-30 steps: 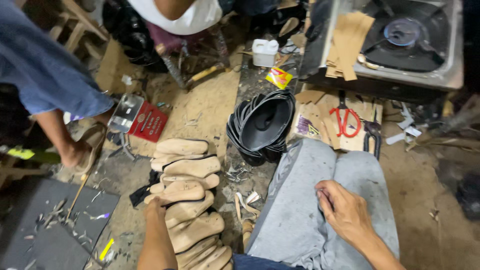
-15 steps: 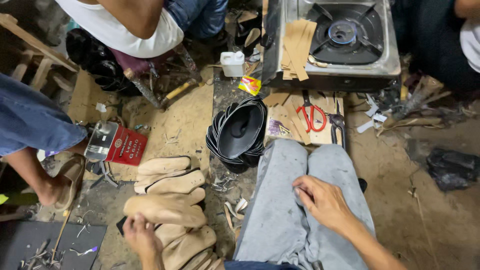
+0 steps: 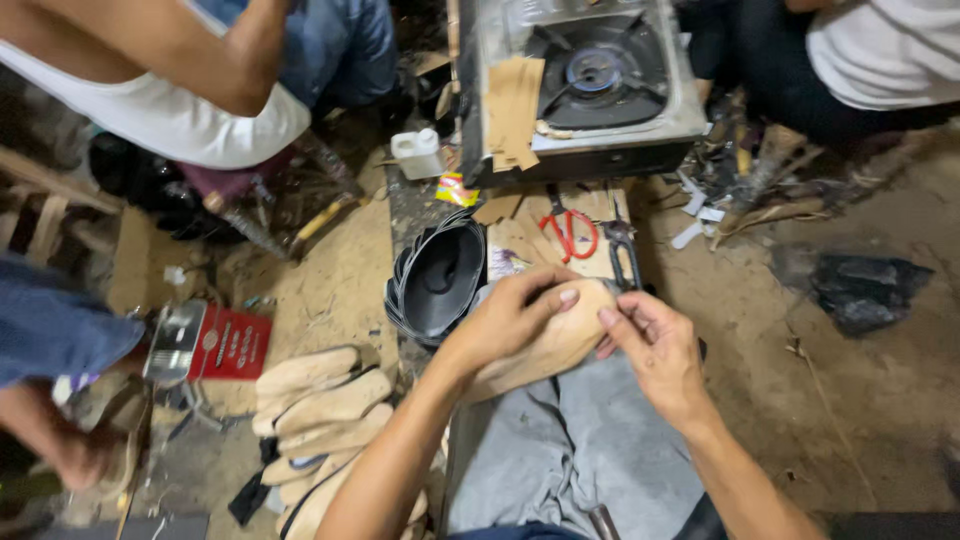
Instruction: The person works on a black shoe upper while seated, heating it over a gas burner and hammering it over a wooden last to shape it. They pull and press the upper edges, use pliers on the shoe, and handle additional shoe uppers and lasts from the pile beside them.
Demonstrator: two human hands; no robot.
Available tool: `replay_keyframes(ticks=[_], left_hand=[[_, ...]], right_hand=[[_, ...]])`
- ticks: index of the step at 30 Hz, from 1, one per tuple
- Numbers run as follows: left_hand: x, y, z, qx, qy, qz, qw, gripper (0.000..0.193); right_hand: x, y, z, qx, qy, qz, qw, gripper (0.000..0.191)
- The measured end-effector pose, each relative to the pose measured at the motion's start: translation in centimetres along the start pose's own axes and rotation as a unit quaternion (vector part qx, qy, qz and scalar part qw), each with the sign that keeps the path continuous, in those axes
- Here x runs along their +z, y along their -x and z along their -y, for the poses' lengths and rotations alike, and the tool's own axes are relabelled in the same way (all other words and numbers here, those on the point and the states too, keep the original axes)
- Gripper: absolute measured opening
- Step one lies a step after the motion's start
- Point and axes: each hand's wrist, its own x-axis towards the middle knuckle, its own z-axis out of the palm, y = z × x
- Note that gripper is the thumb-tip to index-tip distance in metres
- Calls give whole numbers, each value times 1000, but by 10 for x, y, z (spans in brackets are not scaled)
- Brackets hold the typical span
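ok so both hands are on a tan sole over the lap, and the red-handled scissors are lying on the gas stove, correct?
Not quite. Both the left hand and the right hand do hold the tan sole over the lap, but the red-handled scissors lie on the cardboard sheet on the floor in front of the gas stove, not on it. The head view shows this.

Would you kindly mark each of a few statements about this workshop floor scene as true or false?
1. Both hands hold a tan insole over the lap. True.
2. The red-handled scissors lie inside the stove. False: they lie on cardboard in front of the stove.
3. A stack of tan insoles lies on the floor beside the left arm. True.
4. The right hand is empty. False: its fingers pinch the insole's end; the left hand covers it.
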Motion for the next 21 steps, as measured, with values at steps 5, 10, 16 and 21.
replay_keyframes(ticks=[5, 10, 16, 21], left_hand=[[50, 30, -35, 122, -234, -133, 955, 82], [81, 25, -30, 114, -290, -167, 936, 74], [90, 8, -21, 97, -294, -148, 939, 63], [98, 2, -32, 82, -310, -149, 936, 77]], right_hand=[[-10, 20, -6, -14, 27, -42, 999, 18], [-17, 28, -7, -82, 99, -48, 990, 14], [-32, 16, -36, 33, 89, -73, 993, 16], [-55, 7, -77, 69, -20, -80, 994, 18]])
